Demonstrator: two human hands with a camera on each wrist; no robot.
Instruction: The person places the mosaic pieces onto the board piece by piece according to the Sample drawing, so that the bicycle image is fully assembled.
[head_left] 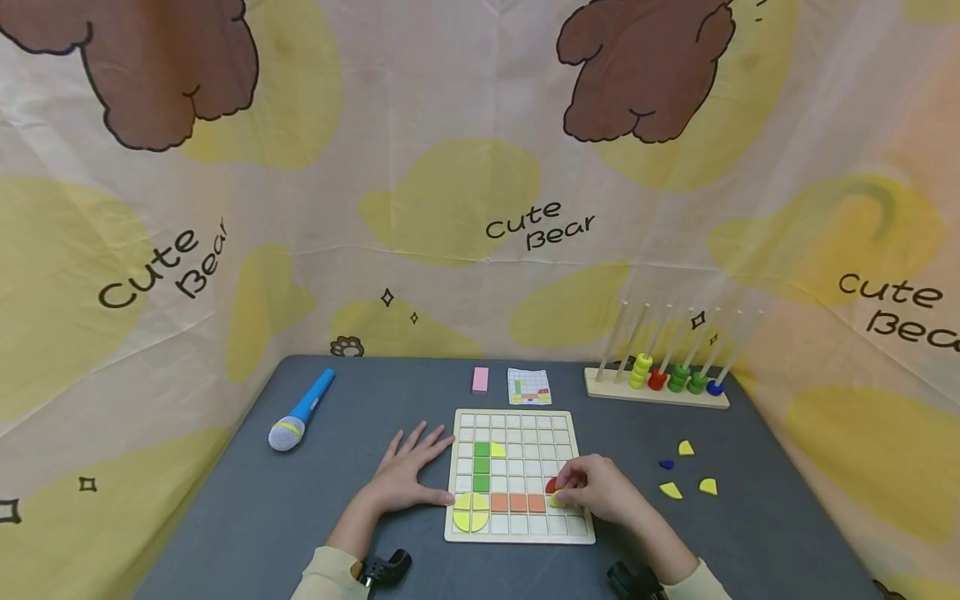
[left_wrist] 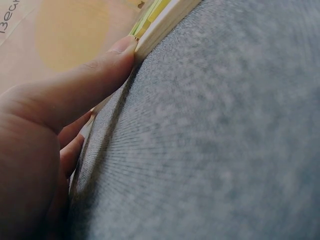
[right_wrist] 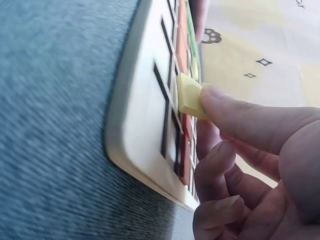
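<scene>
A white gridded board (head_left: 517,540) lies on the grey table, its squares partly filled. My left hand (head_left: 405,479) rests at the board's left side with fingers spread, the thumb touching its edge. Between thumb and fingers, my right hand (head_left: 600,490) pinches a yellow quarter-circle tile (right_wrist: 189,95) over the board's lower right squares. Just behind that tile is a red piece (head_left: 551,484), partly covered by the fingers. Left of it runs a row of orange square tiles (head_left: 518,502). Yellow tiles (head_left: 471,512) form a circle at the lower left, below green squares (head_left: 482,467) and a single yellow quarter-circle (head_left: 498,450).
Loose yellow pieces (head_left: 671,491) and a small blue piece (head_left: 666,464) lie right of the board. Behind it are a pink block (head_left: 480,380) and a pattern card (head_left: 529,387). A bead stand (head_left: 656,392) is back right; a toy microphone (head_left: 302,410) lies left.
</scene>
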